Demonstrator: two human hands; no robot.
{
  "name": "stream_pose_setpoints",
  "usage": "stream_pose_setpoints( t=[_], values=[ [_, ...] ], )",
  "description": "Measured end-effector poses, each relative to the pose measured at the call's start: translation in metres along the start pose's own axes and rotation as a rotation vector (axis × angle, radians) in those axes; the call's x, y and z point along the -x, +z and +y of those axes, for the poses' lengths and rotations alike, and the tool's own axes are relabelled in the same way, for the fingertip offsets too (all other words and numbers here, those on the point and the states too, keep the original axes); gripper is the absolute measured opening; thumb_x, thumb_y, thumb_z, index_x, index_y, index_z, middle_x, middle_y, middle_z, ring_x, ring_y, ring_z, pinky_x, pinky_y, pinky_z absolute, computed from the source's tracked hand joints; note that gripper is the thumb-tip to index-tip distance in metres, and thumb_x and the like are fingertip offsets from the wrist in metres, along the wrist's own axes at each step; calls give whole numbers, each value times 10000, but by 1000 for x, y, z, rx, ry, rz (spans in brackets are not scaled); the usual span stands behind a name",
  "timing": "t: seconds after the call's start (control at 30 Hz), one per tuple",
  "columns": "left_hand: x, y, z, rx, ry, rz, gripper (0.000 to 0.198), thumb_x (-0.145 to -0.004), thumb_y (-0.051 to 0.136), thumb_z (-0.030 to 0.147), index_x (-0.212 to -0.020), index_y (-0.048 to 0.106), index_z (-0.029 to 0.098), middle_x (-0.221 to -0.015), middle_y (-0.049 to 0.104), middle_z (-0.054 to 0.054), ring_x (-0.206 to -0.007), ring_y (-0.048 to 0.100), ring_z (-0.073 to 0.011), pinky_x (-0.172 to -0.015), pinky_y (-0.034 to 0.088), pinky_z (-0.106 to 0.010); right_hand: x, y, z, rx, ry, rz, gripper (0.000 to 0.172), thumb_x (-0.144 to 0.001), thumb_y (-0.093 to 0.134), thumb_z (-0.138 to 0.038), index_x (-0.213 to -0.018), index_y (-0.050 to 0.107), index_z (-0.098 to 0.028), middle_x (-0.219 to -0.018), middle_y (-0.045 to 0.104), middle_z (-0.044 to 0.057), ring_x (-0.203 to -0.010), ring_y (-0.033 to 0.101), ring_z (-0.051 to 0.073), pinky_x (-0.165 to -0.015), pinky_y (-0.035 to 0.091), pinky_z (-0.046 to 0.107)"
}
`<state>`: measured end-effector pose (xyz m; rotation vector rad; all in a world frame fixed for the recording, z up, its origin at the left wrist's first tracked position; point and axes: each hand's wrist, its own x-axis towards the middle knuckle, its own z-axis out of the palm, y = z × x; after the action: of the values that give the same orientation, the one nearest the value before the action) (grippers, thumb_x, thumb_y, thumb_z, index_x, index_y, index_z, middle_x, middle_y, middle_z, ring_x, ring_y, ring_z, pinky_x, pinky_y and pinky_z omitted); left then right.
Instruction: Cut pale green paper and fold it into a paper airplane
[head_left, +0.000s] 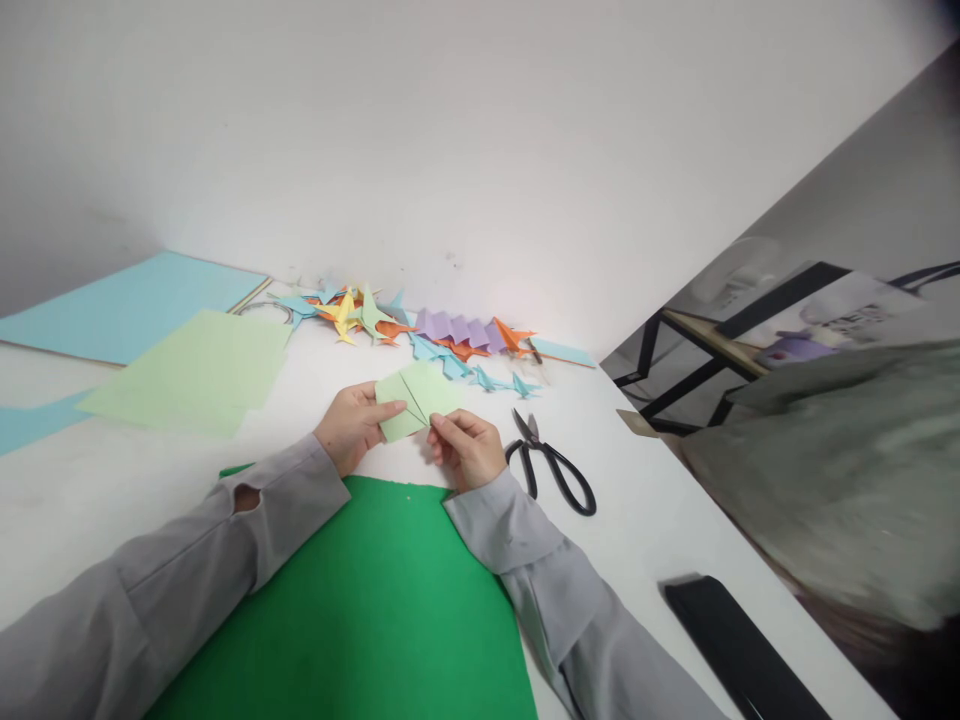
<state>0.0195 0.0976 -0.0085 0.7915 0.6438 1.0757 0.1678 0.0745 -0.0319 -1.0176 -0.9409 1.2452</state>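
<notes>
A small folded light green paper [405,400] is held up between my two hands, above the far edge of a green sheet [367,590]. My left hand [354,425] grips its left side, the thumb lying across the front. At its lower right corner, the fingertips of my right hand [466,447] pinch the paper. Dark lines along the folds meet near that corner. The fingers behind the paper are partly hidden.
Black scissors [553,465] lie partly open right of my right hand. Several folded paper figures [360,312] and a purple pleated paper [461,330] line the wall. Light green sheets [195,370] and a blue sheet [135,305] lie left. A black object [739,645] is at lower right.
</notes>
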Motion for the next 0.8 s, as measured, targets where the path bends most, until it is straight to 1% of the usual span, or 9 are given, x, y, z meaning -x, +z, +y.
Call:
stream_pose_setpoints(
  t=[0.13,0.2,0.37,0.43,0.5,0.57,0.67,0.73,0.8],
  values=[
    [0,0,-1,-23,2,0,295,-583,793,193,-822,678,64,-768,718,-100,-690,665,-190,-692,532,-329,0,-1,0,6,2,-8,296,-533,787,-384,-511,604,-152,-461,599,-8,-337,467,62,-324,365,178],
    [0,0,-2,-40,2,17,306,-567,806,204,-812,678,70,-747,714,-86,-664,654,-175,-650,532,-309,1,-1,1,15,1,-11,282,-532,792,-363,-511,613,-147,-461,604,-3,-340,475,65,-329,372,181],
    [0,0,-3,-125,20,116,397,-464,847,207,-798,666,92,-714,701,-53,-608,630,-158,-570,520,-290,1,-1,2,28,-6,-11,280,-541,793,-356,-510,615,-142,-449,602,-5,-337,483,63,-330,377,173],
    [-1,0,-5,-159,53,157,406,-453,845,219,-790,658,93,-689,691,-40,-596,623,-155,-571,514,-292,1,0,1,27,-10,-16,294,-551,785,-378,-516,608,-146,-457,607,-9,-338,485,60,-326,376,166],
    [-2,-1,-6,-173,81,171,394,-458,837,227,-779,653,92,-663,677,-29,-615,626,-161,-594,508,-292,1,2,1,28,-16,-28,296,-553,783,-388,-542,609,-149,-474,618,-11,-345,494,61,-327,384,161],
    [-2,-1,-7,-180,88,156,372,-460,829,223,-759,650,92,-639,663,-19,-633,627,-166,-597,500,-283,1,2,0,31,-21,-42,293,-541,791,-381,-579,612,-151,-491,633,-8,-360,516,70,-339,409,163],
    [-1,-1,-4,-175,65,108,312,-474,814,220,-700,634,101,-616,653,-13,-606,616,-155,-559,492,-262,0,1,1,26,-14,-62,309,-530,792,-380,-601,589,-159,-486,644,2,-397,568,106,-358,449,181],
    [0,-1,-1,-154,39,52,280,-507,792,233,-700,635,105,-627,661,-18,-592,613,-148,-555,502,-260,0,0,2,19,-8,-74,314,-541,781,-380,-584,557,-164,-452,634,9,-362,554,112,-333,431,182],
    [0,-3,2,-169,6,-11,261,-544,764,243,-729,651,99,-629,666,-29,-577,613,-149,-547,516,-267,0,-2,2,10,-11,-80,316,-550,774,-357,-558,522,-167,-395,601,1,-296,498,93,-299,383,166]
  ],
)
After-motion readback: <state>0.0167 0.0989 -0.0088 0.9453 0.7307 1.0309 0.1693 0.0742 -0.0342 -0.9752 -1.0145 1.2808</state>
